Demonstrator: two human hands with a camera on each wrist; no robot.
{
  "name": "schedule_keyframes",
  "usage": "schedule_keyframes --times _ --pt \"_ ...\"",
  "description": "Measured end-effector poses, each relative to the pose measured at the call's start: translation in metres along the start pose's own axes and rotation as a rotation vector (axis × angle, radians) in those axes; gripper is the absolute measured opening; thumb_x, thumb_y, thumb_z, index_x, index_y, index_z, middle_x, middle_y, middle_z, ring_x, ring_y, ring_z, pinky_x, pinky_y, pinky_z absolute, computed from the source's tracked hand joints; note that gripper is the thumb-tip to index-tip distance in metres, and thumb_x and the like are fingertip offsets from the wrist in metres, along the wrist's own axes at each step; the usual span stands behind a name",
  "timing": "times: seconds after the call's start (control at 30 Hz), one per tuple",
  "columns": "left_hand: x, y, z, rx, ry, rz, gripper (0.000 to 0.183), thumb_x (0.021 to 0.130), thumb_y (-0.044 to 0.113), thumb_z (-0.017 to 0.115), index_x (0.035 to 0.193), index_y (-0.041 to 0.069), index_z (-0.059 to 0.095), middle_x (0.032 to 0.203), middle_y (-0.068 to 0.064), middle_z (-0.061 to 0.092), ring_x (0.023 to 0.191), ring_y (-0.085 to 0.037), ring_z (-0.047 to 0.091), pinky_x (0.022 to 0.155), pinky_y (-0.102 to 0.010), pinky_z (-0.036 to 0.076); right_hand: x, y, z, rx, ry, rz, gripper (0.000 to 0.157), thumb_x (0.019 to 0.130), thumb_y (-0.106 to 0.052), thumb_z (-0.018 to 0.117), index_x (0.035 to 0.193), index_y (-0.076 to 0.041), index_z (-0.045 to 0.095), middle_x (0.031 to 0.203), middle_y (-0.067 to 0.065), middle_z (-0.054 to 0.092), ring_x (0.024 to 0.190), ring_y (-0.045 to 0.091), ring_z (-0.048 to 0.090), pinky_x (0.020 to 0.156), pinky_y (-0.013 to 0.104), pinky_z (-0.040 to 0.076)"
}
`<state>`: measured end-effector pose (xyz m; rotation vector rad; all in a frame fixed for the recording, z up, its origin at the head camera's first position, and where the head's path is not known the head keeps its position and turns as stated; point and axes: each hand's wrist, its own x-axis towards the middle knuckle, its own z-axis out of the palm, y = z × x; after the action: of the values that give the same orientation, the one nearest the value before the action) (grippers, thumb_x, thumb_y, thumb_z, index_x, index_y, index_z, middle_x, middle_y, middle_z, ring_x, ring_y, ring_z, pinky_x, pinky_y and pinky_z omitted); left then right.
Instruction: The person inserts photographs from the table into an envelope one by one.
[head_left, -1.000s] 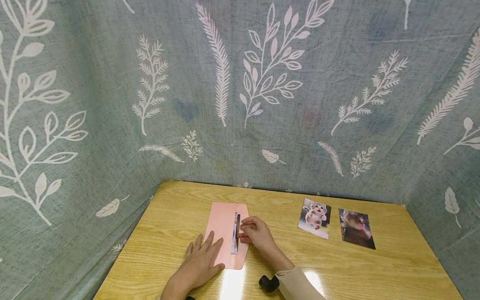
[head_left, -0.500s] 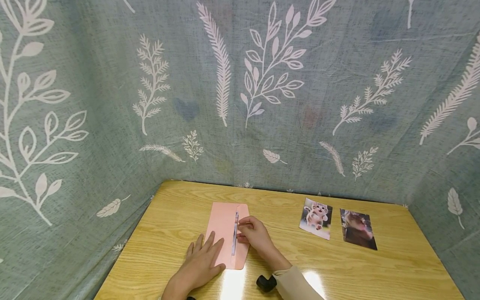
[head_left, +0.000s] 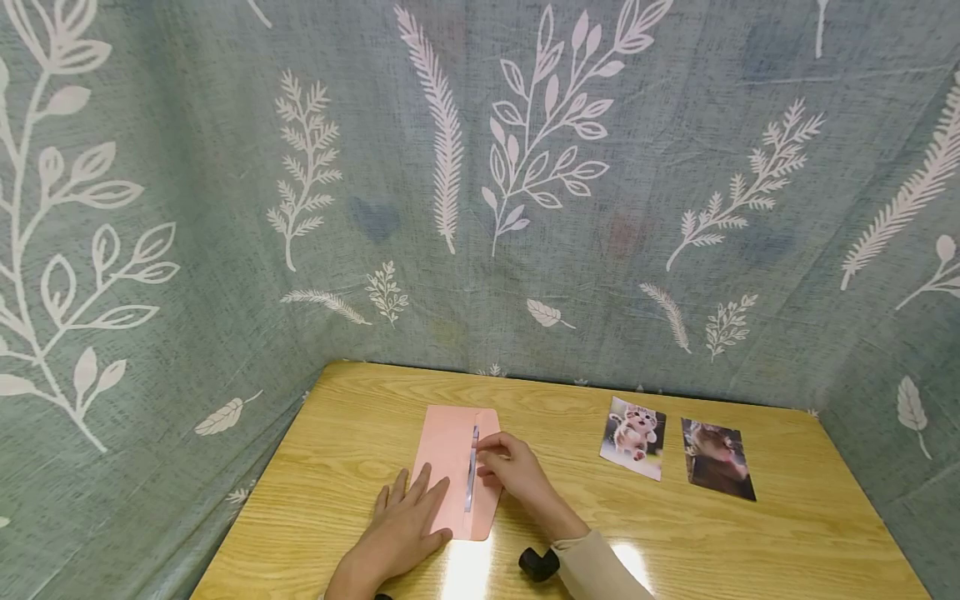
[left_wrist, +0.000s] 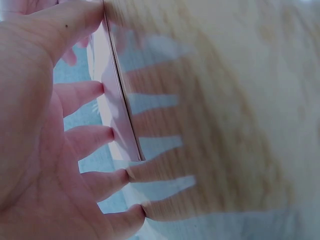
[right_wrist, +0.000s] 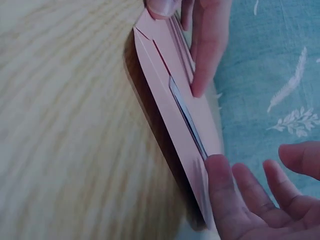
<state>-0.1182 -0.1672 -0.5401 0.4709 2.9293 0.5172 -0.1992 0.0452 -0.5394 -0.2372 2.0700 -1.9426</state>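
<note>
A pink envelope (head_left: 442, 437) lies on the table with its flap unfolded toward the right. Only a thin edge of a photo (head_left: 471, 479) shows at the envelope's mouth; the rest is hidden inside. My left hand (head_left: 402, 525) rests on the envelope's lower left, fingers spread. At the mouth, my right hand (head_left: 521, 477) has its fingertips on the photo's edge. The right wrist view shows one fingertip touching the strip of photo (right_wrist: 187, 117), the other fingers loose. In the left wrist view, the left fingertips press along the near side of the envelope (left_wrist: 117, 117).
Farther right on the wooden table (head_left: 570, 433) lie a kitten photo (head_left: 632, 437) and a darker photo (head_left: 717, 458). A patterned cloth (head_left: 420, 167) hangs behind and beside the table. A black device (head_left: 538, 565) sits at the right wrist.
The photo has slid left into the envelope, and its visible strip has narrowed. My right hand has followed slightly left. The left hand stays in place.
</note>
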Motion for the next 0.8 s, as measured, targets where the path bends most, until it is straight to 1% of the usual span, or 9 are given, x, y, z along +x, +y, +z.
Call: schedule_keyframes --times 0.07,0.17,0.37,0.47,0.7,0.8 --pt "0.000 0.000 0.001 0.009 0.006 0.001 0.071 0.084 0.055 0.056 0.144 0.022 0.034 0.150 -0.015 0.019 0.133 -0.047 0.010 0.099 -0.066 0.013 0.001 0.002 -0.004 -0.055 0.012 -0.025 0.024 0.092 -0.016 0.058 0.109 0.001 0.059 0.100 0.017 0.062 0.084 0.031 0.062 0.069 0.040 0.053" --pt "0.001 -0.001 0.002 0.010 0.006 0.000 0.071 0.084 0.055 0.056 0.144 0.022 0.035 0.150 -0.014 0.019 0.133 -0.047 0.010 0.099 -0.066 0.013 -0.001 -0.001 -0.012 -0.112 0.018 -0.068 0.024 0.092 -0.016 0.057 0.108 0.002 0.059 0.098 0.018 0.063 0.083 0.033 0.061 0.068 0.041 0.052" --pt "0.000 -0.001 0.003 -0.007 0.004 -0.003 0.072 0.084 0.056 0.055 0.144 0.023 0.033 0.151 -0.014 0.017 0.133 -0.047 0.008 0.099 -0.067 0.011 -0.005 -0.007 -0.034 -0.137 0.019 -0.111 0.029 0.093 -0.016 0.055 0.114 0.005 0.055 0.103 0.018 0.061 0.088 0.040 0.058 0.071 0.048 0.051" --pt "0.000 -0.001 0.003 -0.001 0.003 0.000 0.072 0.084 0.056 0.055 0.144 0.023 0.033 0.151 -0.014 0.016 0.133 -0.047 0.008 0.099 -0.067 0.011 -0.006 -0.011 -0.047 -0.141 0.038 -0.108 0.031 0.093 -0.016 0.056 0.115 0.005 0.054 0.104 0.018 0.061 0.092 0.040 0.058 0.075 0.049 0.050" --pt "0.000 -0.001 0.004 -0.002 0.000 0.004 0.073 0.085 0.057 0.054 0.145 0.023 0.031 0.151 -0.014 0.015 0.133 -0.046 0.007 0.099 -0.067 0.011 -0.007 -0.018 -0.073 -0.182 0.089 -0.093 0.029 0.093 -0.015 0.056 0.116 0.002 0.055 0.103 0.019 0.061 0.093 0.039 0.057 0.077 0.050 0.048" --pt "0.000 -0.001 0.003 -0.007 -0.002 0.002 0.073 0.084 0.056 0.054 0.145 0.023 0.031 0.151 -0.014 0.014 0.133 -0.046 0.007 0.099 -0.067 0.010 -0.007 -0.019 -0.084 -0.191 0.113 -0.076 0.026 0.093 -0.016 0.056 0.115 -0.002 0.057 0.105 0.017 0.061 0.093 0.037 0.057 0.078 0.050 0.048"
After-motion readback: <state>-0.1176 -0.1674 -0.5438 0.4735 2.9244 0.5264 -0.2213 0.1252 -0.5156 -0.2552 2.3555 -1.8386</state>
